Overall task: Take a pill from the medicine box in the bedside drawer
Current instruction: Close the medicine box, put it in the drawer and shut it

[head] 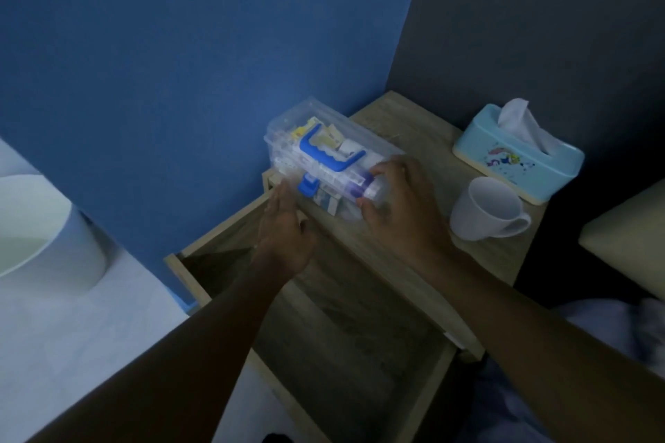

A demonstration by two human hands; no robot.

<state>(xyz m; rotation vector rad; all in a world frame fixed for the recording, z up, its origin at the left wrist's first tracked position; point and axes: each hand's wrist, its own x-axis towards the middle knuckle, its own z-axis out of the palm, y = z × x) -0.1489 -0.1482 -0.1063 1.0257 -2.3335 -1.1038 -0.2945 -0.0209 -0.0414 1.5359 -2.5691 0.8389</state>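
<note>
Clear plastic is held at both ends: the medicine box (325,165) is flanked by two bare hands on the bedside table (424,140), at its front left corner just above the open drawer (360,334). The right hand (403,205) is curled round the box's near-right end, its grip closed on the plastic with thumb and fingertips bearing on the wall. The left hand (284,230) is held flat and open against the near-left end, fingers straight; whether it actually touches cannot be told through the blur. A blue handle (324,151) lies folded on the lid, and a blue latch (308,185) faces the person on the front wall. Packets and strips can be made out through the walls.

The box is judged light, rigid and somewhat slick, its contents liable to shift if tipped; a hold on the end walls or the handle is thought safest, with the latch as the place to open it. The box sits close to the table's front edge, over the drawer's empty cavity, so a slip forward would drop it in. A white mug (485,209) stands just beside the right hand, and a tissue box (518,158) beyond it; bare room is left only behind and between.
</note>
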